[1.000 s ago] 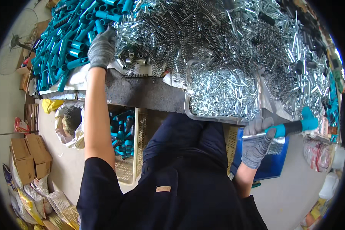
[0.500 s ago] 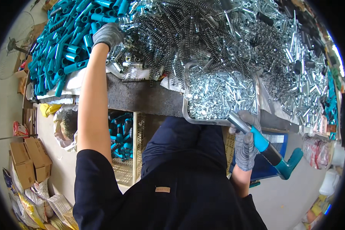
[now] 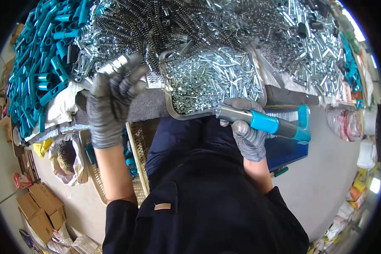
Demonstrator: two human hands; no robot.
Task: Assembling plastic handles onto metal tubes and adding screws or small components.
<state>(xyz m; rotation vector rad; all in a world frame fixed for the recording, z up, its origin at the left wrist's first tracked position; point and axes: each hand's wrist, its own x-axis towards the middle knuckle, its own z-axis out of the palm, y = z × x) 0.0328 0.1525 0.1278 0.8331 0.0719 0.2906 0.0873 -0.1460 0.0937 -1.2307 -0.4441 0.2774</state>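
My left hand (image 3: 110, 97), in a grey knitted glove, is raised at the bench's near edge. Its thumb and fingers close round a short shiny metal sleeve (image 3: 114, 64). My gloved right hand (image 3: 249, 137) grips a tubular tool (image 3: 264, 122) with a silver open end, a teal collar, a dark grey barrel and a teal end piece. The tool lies almost level, its silver end pointing left, just over the near rim of a metal tray (image 3: 170, 103). Small metal pins (image 3: 230, 72) and bits like nuts or short rollers (image 3: 188, 95) fill the tray.
Teal tubes (image 3: 42, 63) are heaped at the left of the bench, dark coil springs (image 3: 156, 25) in the middle, metal rods (image 3: 321, 55) at the right. Below stand a cream crate (image 3: 137, 156), a blue bin (image 3: 283, 154), a white sack (image 3: 67, 163) and cardboard boxes (image 3: 42, 207).
My left hand has come back from the heap toward me, now with a metal sleeve in it. My right hand has moved left and turned the tool nearly level. The view has shifted.
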